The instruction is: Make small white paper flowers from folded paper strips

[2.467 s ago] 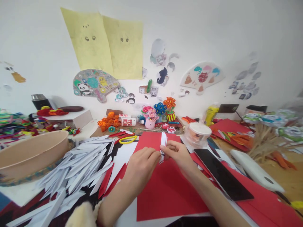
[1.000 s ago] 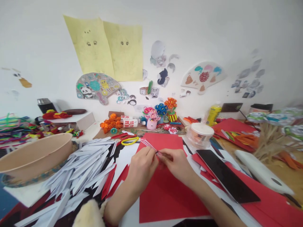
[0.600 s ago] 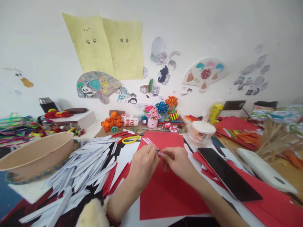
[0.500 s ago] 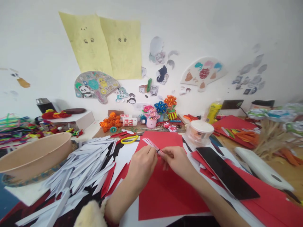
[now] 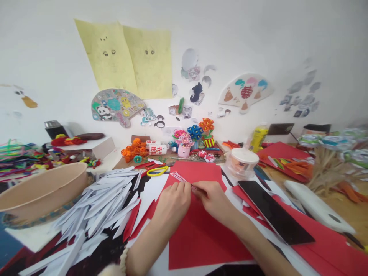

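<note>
White pinched paper strips [image 5: 178, 176] slant, long axis pointing away and left.

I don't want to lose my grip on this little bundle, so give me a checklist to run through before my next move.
1. Left hand gripping the striped paper bundle: ok, fingers closed around it.
2. Right hand on the bundle's other end: ok, fingertips pinched there.
3. Middle of the bundle secured: cannot tell, fingers hide it.
4. Red sheet under the hands: ok, it lies flat below them.
5. Phone apart from the right hand: ok, it lies farther right.
6. White paper strips in a tidy stack: not ok, they overlap in a loose heap.
</note>
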Demonstrator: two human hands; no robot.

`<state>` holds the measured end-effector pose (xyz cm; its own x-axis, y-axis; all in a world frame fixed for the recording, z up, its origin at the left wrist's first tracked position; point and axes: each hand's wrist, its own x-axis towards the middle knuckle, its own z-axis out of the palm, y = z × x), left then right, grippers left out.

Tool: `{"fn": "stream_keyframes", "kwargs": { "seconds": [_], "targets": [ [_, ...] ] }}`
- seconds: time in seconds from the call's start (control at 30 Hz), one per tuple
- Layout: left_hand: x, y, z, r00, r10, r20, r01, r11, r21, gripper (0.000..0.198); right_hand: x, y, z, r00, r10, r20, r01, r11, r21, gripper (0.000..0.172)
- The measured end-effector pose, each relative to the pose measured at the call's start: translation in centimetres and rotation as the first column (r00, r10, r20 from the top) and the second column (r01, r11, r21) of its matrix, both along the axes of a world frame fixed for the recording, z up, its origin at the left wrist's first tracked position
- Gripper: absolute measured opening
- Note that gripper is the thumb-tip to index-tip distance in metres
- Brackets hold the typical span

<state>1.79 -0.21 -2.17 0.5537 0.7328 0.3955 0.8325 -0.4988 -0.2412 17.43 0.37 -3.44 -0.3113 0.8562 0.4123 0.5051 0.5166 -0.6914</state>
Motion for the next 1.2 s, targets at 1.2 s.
{"fn": "stream_keyframes", "kwargs": {
  "seconds": [1.2],
  "targets": [
    [-0.9,0.2,0.7,0.911,-0.004,0.411,0.029,0.998,-0.053,0.02,-0.3,-0.4,0.0,0.989,0.005,0.147,-0.034,0.98,0.198,0.031]
  ]
}}
